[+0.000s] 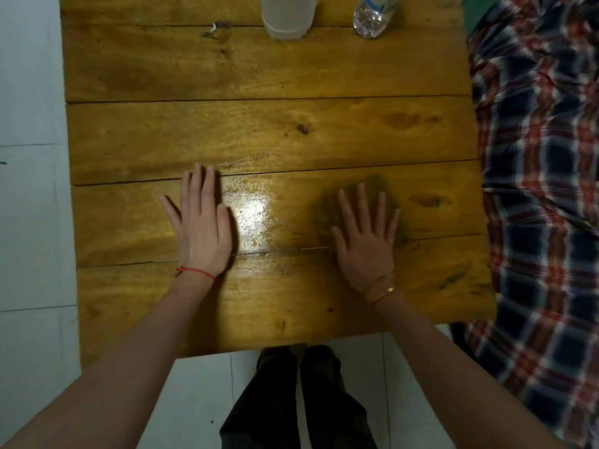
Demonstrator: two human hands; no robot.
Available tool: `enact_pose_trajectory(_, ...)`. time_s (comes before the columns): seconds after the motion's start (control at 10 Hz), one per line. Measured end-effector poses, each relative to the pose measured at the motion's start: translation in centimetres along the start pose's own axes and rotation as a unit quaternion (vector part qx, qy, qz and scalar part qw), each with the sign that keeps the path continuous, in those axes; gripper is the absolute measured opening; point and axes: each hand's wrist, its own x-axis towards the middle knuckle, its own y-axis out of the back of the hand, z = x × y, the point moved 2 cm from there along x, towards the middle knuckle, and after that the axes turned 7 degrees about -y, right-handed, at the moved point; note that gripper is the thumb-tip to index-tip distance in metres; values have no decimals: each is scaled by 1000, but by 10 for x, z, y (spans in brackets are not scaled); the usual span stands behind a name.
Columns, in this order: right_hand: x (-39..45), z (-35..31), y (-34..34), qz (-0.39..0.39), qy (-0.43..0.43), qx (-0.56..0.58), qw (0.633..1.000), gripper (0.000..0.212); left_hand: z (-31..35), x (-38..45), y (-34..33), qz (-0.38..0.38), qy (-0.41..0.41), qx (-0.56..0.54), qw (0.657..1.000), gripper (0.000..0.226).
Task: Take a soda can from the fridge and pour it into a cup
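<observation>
- table: honey-yellow wood planks, dark knots
- cloth on the right: navy, red and white plaid
- cup: frosted white
- wrist string: red
- floor: pale tiles

Table: varnished wood planks w/ visible knots, grain and seams, finish glossy, bright glare patch approx. centre between the hands. At 12 o'clock, cup of frosted translucent plastic, matt-looking; just to its right, at 1 o'clock, bottle of clear plastic, shiny, ribbed/crinkled base. At 3 o'clock, plaid cloth, woven, matt, creased; floor at 9 o'clock of pale smooth tiles w/ thin joints; red thread on left wrist, thin gold-coloured metal band on right wrist.
</observation>
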Motion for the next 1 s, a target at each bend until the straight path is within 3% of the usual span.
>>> enact_pose_trajectory(0.1, 11, 11, 4, 1, -125, 35, 992, 60, 9, -32, -2, -17, 5, -6, 1000, 56)
enact_pose_trajectory(0.2, 20, -19, 3, 8, -215, 81, 973, 61, 19, -64, -1, -15, 29, -24, 999, 56)
enact_pose_trajectory(0.3, 9, -55, -1, -6, -167, 77, 983, 62, 29, -95, 0, 1, 63, -51, 997, 54)
enact_pose_trajectory(0.4, -34, -81, -10, -10, -30, 54, 998, 63, 37, -122, -2, 10, 87, -66, 994, 53)
enact_pose_trajectory(0.6, -123, -78, -25, -62, 48, 44, 996, 62, 66, -166, -3, 7, 117, -108, 987, 54)
enact_pose_trajectory(0.8, -155, -51, -7, -92, 14, 94, 991, 57, 95, -198, -9, 32, 156, -148, 976, 43)
enact_pose_trajectory(0.9, -148, -34, 18, -17, -52, 212, 976, 47, 108, -204, -10, 53, 212, -182, 959, 36)
enact_pose_trajectory(1.0, -134, 3, 29, -4, -162, 245, 956, 34, 116, -201, -13, 52, 332, -247, 909, 39)
